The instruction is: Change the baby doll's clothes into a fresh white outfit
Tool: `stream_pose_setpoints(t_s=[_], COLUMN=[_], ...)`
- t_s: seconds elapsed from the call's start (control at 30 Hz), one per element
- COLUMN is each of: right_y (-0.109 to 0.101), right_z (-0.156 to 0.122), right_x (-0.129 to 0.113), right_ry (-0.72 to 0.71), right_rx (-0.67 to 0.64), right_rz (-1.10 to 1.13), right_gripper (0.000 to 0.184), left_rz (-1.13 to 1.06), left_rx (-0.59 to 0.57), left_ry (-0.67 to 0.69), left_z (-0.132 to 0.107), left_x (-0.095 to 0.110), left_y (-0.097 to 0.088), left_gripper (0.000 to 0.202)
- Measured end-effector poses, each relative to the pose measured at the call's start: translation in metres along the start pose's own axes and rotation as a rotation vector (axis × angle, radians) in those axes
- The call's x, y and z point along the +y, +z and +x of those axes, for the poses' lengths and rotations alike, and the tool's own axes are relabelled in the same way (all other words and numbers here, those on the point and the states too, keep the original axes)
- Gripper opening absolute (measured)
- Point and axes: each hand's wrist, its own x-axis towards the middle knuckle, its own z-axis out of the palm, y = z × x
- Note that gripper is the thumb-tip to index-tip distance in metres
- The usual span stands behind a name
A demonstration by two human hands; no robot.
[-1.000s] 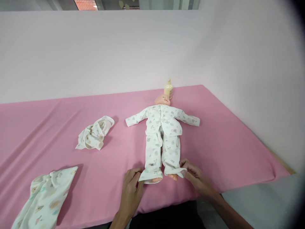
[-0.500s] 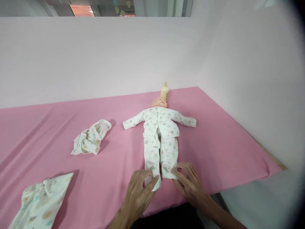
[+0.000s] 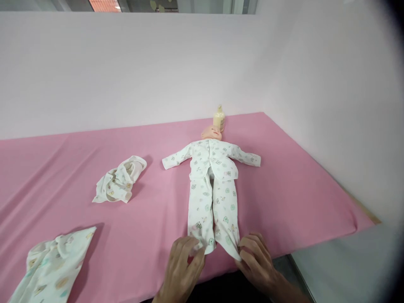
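A baby doll (image 3: 212, 132) lies on its back, dressed in a white patterned jacket (image 3: 202, 158) and matching trousers (image 3: 200, 206). Its arms stretch out to both sides and its legs point toward me. My left hand (image 3: 184, 265) is closed on the cuff of the left trouser leg. At the other cuff, my right hand (image 3: 257, 261) pinches the hem and holds it drawn toward me. Both trouser legs look stretched straight, and the doll's feet are hidden.
Behind the doll's head stands a cream pump bottle (image 3: 219, 118). To the left lie a crumpled white garment (image 3: 120, 181) and a folded patterned garment (image 3: 53, 269). A pink cloth (image 3: 142, 235) covers the table, which meets white walls (image 3: 126, 71) at back and right.
My right hand has pulled the right trouser cuff toward me, smoothing that leg longer. My left hand has shifted slightly down and stays at the left cuff.
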Motion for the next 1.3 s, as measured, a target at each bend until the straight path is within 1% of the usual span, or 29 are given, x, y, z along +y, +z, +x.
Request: stream_pose_setpoints(t_s=[0.07,0.17,0.23,0.3,0.37,0.43,0.5,0.6,0.7,0.77,0.87,0.93,1.0,1.03,1.07,1.13,1.17,1.2,1.23,1.3], right_y=[0.0,0.003,0.005,0.007,0.007,0.006,0.006,0.009,0.017,0.02,0.018,0.012,0.005,0.004,0.004,0.011,0.018,0.025,0.034,0.049], right_z=[-0.006,-0.013,-0.016,-0.018,-0.019,-0.015,-0.004,0.019,0.037,0.04,0.036,0.036,0.046,0.056,0.069,0.1,0.118,0.134,0.149,0.171], right_x=[-0.001,-0.001,-0.001,-0.001,-0.002,-0.005,-0.008,-0.013,-0.018,-0.02,-0.021,-0.017,-0.008,-0.001,0.007,0.027,0.038,0.049,0.058,0.073], right_ry=[0.008,0.09,0.148,0.173,0.148,0.086,0.014,-0.043,-0.068,-0.105,-0.158,-0.147,-0.058,0.014,0.089,0.215,0.236,0.228,0.228,0.195], right_rx=[0.025,0.07,0.059,0.043,0.05,0.054,0.022,0.015,0.053,0.051,0.013,-0.018,-0.033,-0.016,0.008,0.097,0.09,0.046,-0.006,-0.084], right_rz=[-0.012,-0.069,-0.138,-0.194,-0.213,-0.206,-0.186,-0.174,-0.155,-0.108,-0.021,0.041,0.069,0.054,0.018,-0.121,-0.191,-0.247,-0.303,-0.389], right_gripper=[0.025,0.024,0.022,0.023,0.032,0.041,0.043,0.034,0.017,0.008,0.009,0.012,0.012,0.01,0.007,0.012,0.017,0.022,0.02,0.006], left_rz=[0.035,0.149,0.215,0.236,0.214,0.185,0.168,0.145,0.095,0.078,0.075,0.017,-0.036,-0.027,0.01,0.122,0.179,0.233,0.291,0.376], left_rx=[-0.019,0.0,0.018,0.025,-0.005,-0.042,-0.043,0.032,0.086,0.057,-0.02,-0.024,-0.013,-0.013,-0.04,-0.096,-0.122,-0.169,-0.228,-0.354], left_ry=[0.027,0.086,0.121,0.134,0.12,0.108,0.125,0.176,0.188,0.216,0.274,0.257,0.16,0.088,0.001,-0.114,-0.152,-0.163,-0.174,-0.152], left_z=[-0.003,-0.009,-0.011,-0.009,-0.004,0.001,0.006,0.013,0.018,0.02,0.021,0.028,0.045,0.058,0.073,0.107,0.124,0.139,0.152,0.171], left_x=[0.0,-0.004,-0.007,-0.008,-0.008,-0.008,-0.011,-0.014,-0.013,-0.008,-0.004,-0.009,-0.021,-0.029,-0.038,-0.057,-0.065,-0.071,-0.075,-0.079], left_y=[-0.003,-0.008,-0.011,-0.013,-0.011,-0.008,-0.003,0.002,0.002,0.001,-0.004,-0.008,-0.013,-0.013,-0.013,-0.005,0.002,0.01,0.019,0.034], left_gripper=[0.034,0.023,0.019,0.019,0.023,0.033,0.04,0.038,0.031,0.027,0.02,0.016,0.017,0.017,0.017,0.027,0.032,0.035,0.032,0.019])
